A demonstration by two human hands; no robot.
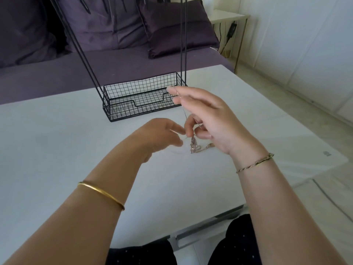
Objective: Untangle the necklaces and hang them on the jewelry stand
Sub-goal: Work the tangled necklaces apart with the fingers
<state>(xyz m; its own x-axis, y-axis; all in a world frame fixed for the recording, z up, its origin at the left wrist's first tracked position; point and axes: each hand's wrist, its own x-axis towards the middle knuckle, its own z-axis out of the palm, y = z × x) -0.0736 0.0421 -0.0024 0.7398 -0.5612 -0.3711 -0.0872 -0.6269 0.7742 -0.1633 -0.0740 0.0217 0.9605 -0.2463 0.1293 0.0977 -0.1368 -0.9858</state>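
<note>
White desk (57, 150) carried a black wire stand (141, 100) at its far side, and the tangled necklaces (193, 147) sat between the two hands, in front of the stand. The right hand (212, 119) pinched a thin chain of the necklaces just above the knot, with two fingers extended. The left hand (162, 136) reached to the knot with blurred fingers, so its grip could not be told.

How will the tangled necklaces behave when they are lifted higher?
Probably floppy: the tangled necklaces hang limp from the right hand, a thin strand running up to its raised fingers. Likely very light, since a fingertip pinch carries them. The fine links look snag-prone.
</note>
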